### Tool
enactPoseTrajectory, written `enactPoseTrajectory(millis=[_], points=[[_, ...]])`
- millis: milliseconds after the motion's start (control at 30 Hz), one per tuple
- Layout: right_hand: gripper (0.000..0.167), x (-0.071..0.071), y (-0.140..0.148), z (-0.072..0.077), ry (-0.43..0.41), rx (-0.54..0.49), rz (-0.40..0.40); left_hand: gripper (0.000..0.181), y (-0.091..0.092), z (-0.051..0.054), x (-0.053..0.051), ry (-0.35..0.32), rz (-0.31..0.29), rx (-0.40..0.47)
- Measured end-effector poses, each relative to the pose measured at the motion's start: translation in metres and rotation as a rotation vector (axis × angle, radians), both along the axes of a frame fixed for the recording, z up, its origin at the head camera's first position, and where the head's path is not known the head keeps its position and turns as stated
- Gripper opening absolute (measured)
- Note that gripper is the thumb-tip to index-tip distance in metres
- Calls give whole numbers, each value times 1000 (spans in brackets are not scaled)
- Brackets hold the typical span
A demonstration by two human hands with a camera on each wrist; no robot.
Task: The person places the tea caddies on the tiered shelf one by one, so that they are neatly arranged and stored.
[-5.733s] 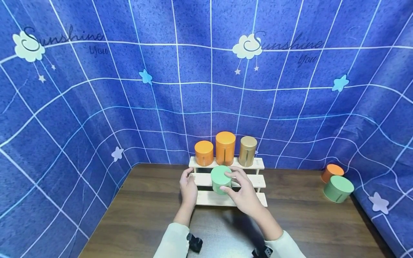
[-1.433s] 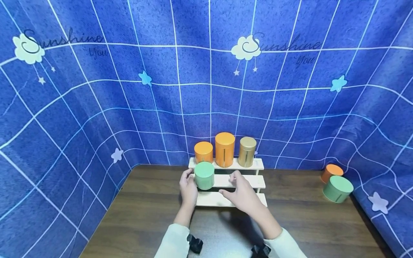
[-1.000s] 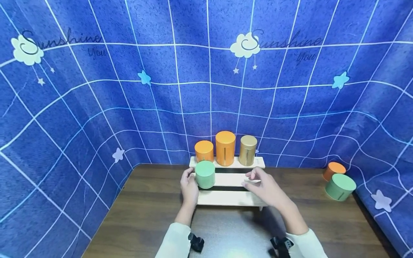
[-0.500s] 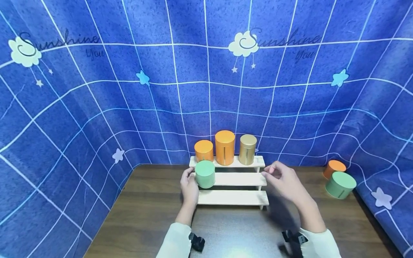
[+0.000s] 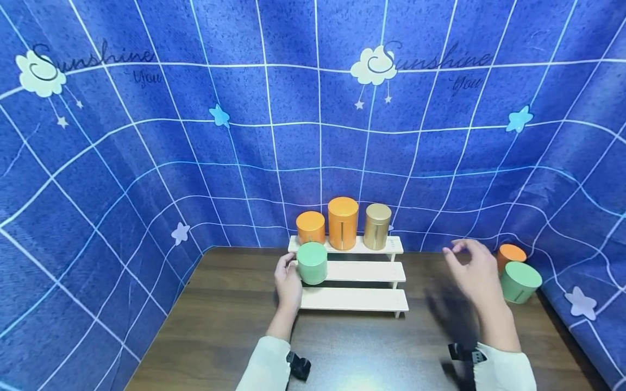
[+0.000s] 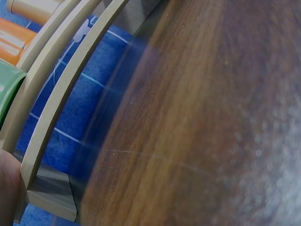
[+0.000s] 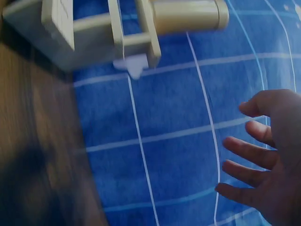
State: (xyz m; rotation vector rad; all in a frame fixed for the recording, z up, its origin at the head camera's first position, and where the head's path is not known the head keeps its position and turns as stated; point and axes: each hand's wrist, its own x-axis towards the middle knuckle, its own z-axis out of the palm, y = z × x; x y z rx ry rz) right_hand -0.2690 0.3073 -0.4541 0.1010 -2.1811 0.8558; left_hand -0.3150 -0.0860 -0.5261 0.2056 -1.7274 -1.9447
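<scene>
Sitting right of the right grip [image 5: 476, 271], fingers parted, is a green tin [image 5: 520, 282].

Printed blue cloth [image 5: 274, 146] around a wooden table [image 5: 230, 320] suggests a makeshift booth.

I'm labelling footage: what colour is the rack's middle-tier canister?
The canister is green, clearest in the head view.

Rack [image 5: 354, 300] at the hub

It stands on the surface [image 5: 235, 304], the curtain [image 5: 293, 136] behind at twelve o'clock. Three cans [image 5: 343, 224] line the top tier [image 5: 395, 247]; a fourth can [image 5: 312, 264] sits at the middle tier's [image 5: 364, 271] nine o'clock end. The left hand [image 5: 288, 285] is at the rack's nine o'clock; the right hand [image 5: 476, 271] at three, between rack and two more cans [image 5: 520, 283].
</scene>
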Motion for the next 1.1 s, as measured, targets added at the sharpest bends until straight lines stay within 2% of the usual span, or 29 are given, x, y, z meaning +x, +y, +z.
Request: enactPoseTrajectory(millis=[167, 367, 500, 667, 867, 1100], points=[[20, -2, 30, -3, 80, -59, -70, 29, -2, 5, 5, 18, -26, 0], [27, 3, 59, -13, 65, -118, -152, 28, -3, 12, 11, 30, -43, -16], [38, 8, 71, -20, -13, -170, -217, 28, -3, 13, 12, 28, -31, -34], [54, 12, 83, -27, -179, -211, -285, 28, -2, 13, 11, 19, -23, -28], [66, 13, 97, -33, -365, -237, -309, 29, -3, 11, 10, 15, -27, -27], [81, 13, 102, -45, -454, -315, -317, 30, -2, 8, 7, 19, -21, -30]])
